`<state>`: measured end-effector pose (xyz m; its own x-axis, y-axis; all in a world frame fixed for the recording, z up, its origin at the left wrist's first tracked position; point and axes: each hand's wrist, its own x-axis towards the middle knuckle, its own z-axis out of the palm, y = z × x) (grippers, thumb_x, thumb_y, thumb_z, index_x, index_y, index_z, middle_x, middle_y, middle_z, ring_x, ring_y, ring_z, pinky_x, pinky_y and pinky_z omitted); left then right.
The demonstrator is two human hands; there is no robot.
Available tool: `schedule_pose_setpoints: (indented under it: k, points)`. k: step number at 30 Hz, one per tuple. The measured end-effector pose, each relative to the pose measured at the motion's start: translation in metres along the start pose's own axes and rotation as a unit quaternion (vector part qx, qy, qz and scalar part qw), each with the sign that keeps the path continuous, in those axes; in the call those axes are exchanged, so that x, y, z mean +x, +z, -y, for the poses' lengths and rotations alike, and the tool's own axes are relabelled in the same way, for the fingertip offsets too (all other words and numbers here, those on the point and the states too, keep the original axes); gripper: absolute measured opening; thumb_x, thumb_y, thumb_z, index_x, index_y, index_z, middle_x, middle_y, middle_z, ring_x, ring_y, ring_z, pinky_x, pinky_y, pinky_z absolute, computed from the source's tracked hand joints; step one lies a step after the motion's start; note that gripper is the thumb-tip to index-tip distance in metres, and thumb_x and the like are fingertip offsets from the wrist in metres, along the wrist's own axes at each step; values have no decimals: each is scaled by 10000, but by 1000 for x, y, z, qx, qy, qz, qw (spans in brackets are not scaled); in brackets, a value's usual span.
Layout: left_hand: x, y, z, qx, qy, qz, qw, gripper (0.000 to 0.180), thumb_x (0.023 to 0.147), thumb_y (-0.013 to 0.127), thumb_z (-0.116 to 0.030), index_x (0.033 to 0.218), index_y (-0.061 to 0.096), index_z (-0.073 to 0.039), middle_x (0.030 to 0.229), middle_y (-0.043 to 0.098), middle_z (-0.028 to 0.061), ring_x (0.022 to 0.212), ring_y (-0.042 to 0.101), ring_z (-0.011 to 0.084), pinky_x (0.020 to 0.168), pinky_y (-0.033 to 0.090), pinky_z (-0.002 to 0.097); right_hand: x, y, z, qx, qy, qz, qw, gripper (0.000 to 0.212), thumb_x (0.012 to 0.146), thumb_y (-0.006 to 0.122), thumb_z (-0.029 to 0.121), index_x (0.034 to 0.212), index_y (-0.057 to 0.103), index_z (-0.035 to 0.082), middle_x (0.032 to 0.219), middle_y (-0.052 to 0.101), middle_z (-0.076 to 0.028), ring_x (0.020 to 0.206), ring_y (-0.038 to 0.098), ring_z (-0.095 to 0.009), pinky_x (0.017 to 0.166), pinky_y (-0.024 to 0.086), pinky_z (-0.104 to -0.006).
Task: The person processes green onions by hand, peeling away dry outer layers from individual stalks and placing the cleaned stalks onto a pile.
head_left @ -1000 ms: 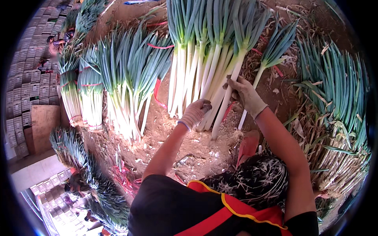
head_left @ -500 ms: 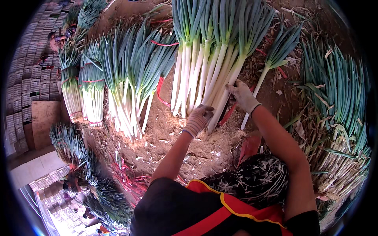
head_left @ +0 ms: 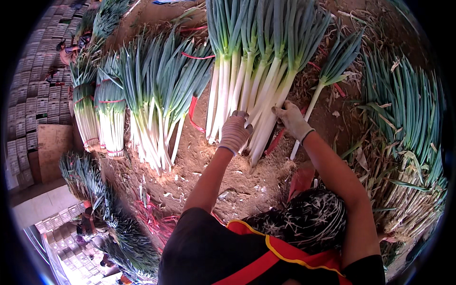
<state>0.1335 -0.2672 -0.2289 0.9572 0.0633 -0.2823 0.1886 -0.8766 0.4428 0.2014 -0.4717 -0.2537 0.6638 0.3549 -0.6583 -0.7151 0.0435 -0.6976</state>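
Underfoot, brown soil (head_left: 240, 195) littered with pale scraps. Just beyond, a gloved left hand (head_left: 235, 133) laid on the lower white part of the leeks (head_left: 271, 78), near mid-row, fingers bent; at the rightmost white part, a gloved right hand (head_left: 292, 122), thumb and fingers half curled against it. Undersides hidden, so cannot tell of a closed grip in either. Spread side by side on the soil, white ends toward the body, green leaves away. To handle well: press evenly from both sides, low on the white; keep root ends level; nudge rather than squeeze, to spare the skins; leave the leaves unbent. Beside the right hand, a red strap (head_left: 275, 142) and a lone leek (head_left: 315, 95). Farther off, a splayed bunch (head_left: 154, 90) leftward, a brown-based pile (head_left: 408, 109) rightward, then tied bundles (head_left: 112, 107) and, farthest left, stacked crates (head_left: 29, 108).
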Motion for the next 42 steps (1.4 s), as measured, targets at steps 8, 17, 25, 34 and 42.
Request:
schedule_pose_setpoints:
  k: [8, 17, 25, 34, 42]
  points:
    - [-8, 28, -5, -137, 18, 129, 982, 518, 801, 698, -111, 1284, 509, -117, 1044, 610, 119, 934, 604, 226, 851, 505, 339, 20, -8, -17, -92, -29, -21, 995, 280, 898, 651, 204, 1076, 530, 25, 858, 585, -54, 706, 553, -143, 590, 477, -314]
    - [-7, 26, 5, -318, -62, 137, 936, 464, 834, 689, -69, 1278, 555, -94, 930, 627, 50, 781, 569, 103, 704, 482, 242, 5, 1, -3, -121, -34, -36, 991, 360, 895, 637, 238, 1054, 528, -66, 858, 621, -142, 730, 609, -187, 643, 505, -328]
    - [-8, 30, 0, -323, -53, 111, 938, 401, 844, 682, -97, 1223, 562, -50, 918, 636, 57, 791, 577, 101, 691, 479, 226, 14, -4, -8, -379, -175, -19, 909, 360, 885, 621, 278, 992, 552, -59, 853, 623, -197, 808, 638, -295, 699, 518, -395]
    - [-49, 36, 18, -440, -64, 70, 893, 442, 836, 710, -138, 1206, 513, 0, 1116, 572, 155, 1044, 581, 251, 932, 502, 344, 18, -3, -7, -363, -119, -32, 924, 499, 912, 556, 439, 1011, 601, -49, 942, 585, -245, 939, 597, -409, 852, 474, -437]
    - [-86, 62, -18, -119, 63, -54, 989, 676, 810, 675, -154, 1392, 351, -35, 1325, 398, 221, 1204, 414, 405, 1012, 368, 475, 1, -5, 5, -438, -146, -89, 882, 692, 886, 544, 548, 1099, 544, -110, 1024, 609, -302, 1026, 580, -426, 910, 447, -448]
